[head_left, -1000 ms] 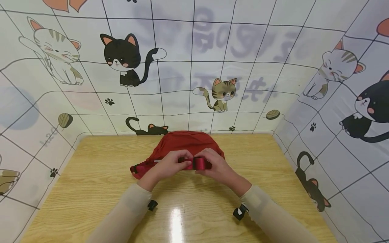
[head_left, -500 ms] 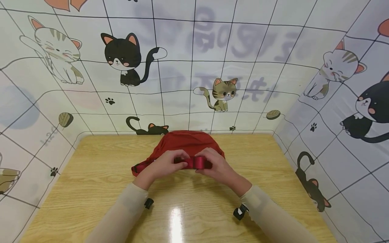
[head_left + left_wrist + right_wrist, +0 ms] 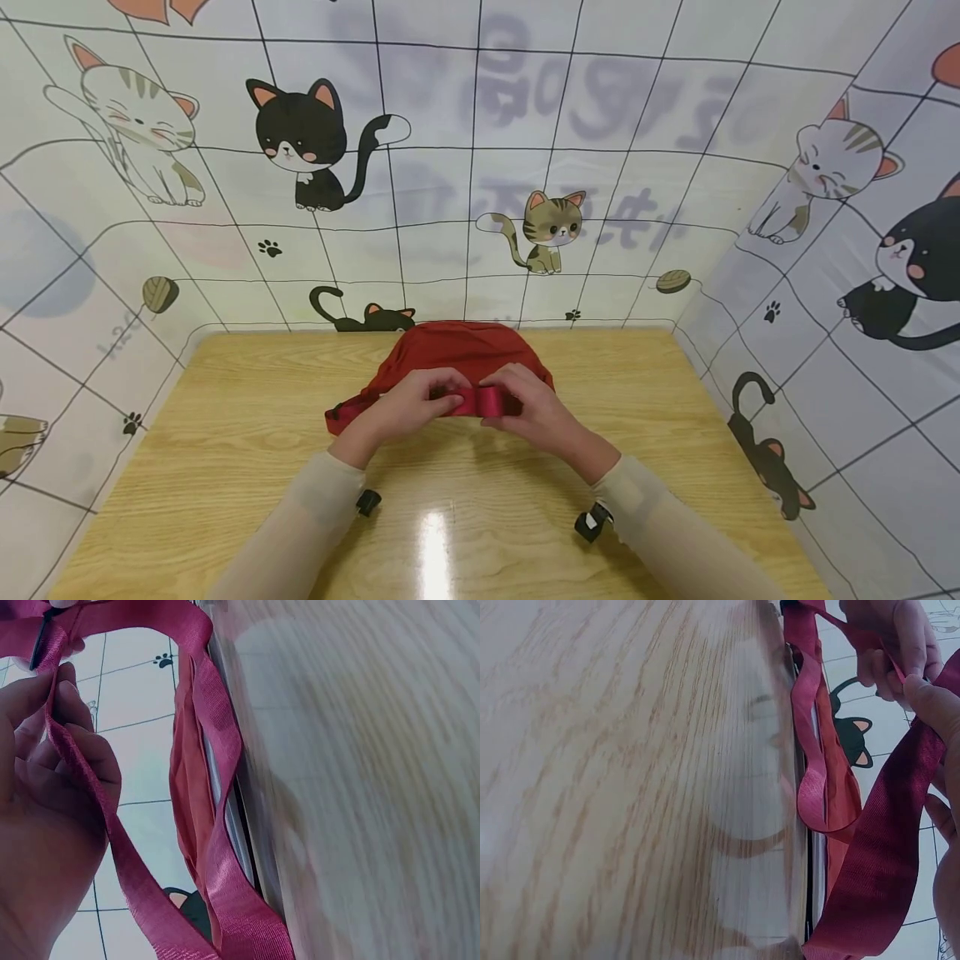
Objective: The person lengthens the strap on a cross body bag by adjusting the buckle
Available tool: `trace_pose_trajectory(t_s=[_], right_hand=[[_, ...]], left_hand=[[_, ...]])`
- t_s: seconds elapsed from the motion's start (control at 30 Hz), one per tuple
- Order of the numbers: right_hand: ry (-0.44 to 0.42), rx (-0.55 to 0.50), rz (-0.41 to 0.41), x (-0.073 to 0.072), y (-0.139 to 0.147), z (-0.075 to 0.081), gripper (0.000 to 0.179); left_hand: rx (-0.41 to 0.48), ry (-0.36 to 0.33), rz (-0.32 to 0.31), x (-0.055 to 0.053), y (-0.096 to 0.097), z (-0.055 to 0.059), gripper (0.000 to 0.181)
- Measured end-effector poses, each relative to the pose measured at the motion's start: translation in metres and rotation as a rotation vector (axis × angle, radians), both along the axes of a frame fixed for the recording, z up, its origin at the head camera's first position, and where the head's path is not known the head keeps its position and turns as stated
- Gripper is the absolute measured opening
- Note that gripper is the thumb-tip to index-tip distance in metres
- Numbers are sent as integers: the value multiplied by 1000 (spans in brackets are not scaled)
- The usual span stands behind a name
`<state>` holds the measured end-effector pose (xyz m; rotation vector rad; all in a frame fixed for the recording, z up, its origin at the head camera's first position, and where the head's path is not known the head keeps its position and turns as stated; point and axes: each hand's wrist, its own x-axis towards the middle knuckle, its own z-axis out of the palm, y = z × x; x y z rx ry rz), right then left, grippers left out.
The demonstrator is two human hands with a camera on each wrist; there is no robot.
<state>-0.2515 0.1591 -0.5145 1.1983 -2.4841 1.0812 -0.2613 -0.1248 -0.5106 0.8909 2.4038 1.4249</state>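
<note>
A red waist bag [image 3: 465, 350] lies at the back of the table, with both hands in front of it. My left hand [image 3: 411, 410] pinches a dark red webbing strap [image 3: 94, 787] between thumb and fingers. Close beside it, my right hand [image 3: 536, 412] holds another stretch of the strap [image 3: 889, 847], which loops between the two hands. A black slide buckle [image 3: 37, 643] sits on the webbing near the right fingertips in the left wrist view. Lower lengths of strap hang in loose curves in front of the bag. Part of the bag is hidden behind the hands.
The pale wooden table [image 3: 225, 467] carries the bag near its back edge. Behind and beside it stands a white grid-patterned sheet [image 3: 435, 183] printed with cartoon cats. Small black camera mounts [image 3: 592, 523] sit under both wrists.
My left hand has shifted slightly left along the strap, away from the right hand. The bag's left end has moved a little with it. My right hand stays nearly still.
</note>
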Motion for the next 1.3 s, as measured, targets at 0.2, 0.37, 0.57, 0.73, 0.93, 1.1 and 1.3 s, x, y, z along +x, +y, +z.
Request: trace_pose_trajectory(t_s=[0.2, 0.37, 0.57, 0.73, 0.93, 1.1, 1.3], right_hand=[[-21, 26, -1, 1, -3, 0, 56], [-32, 32, -4, 2, -4, 0, 57], [-33, 28, -12, 3, -4, 0, 57], [-111, -39, -15, 6, -4, -1, 62], [-217, -107, -42, 9, -4, -1, 70], [-216, -101, -46, 9, -5, 1, 68], [-206, -102, -28, 8, -5, 0, 65]], left_hand=[[18, -37, -13, 2, 7, 3, 14], [15, -44, -1, 4, 11, 7, 15], [28, -45, 6, 6, 11, 6, 17], [36, -24, -14, 9, 9, 4, 32], [35, 2, -23, 14, 12, 3, 56], [-20, 92, 32, 14, 17, 1, 54], [-79, 171, 77, 16, 18, 3, 50]])
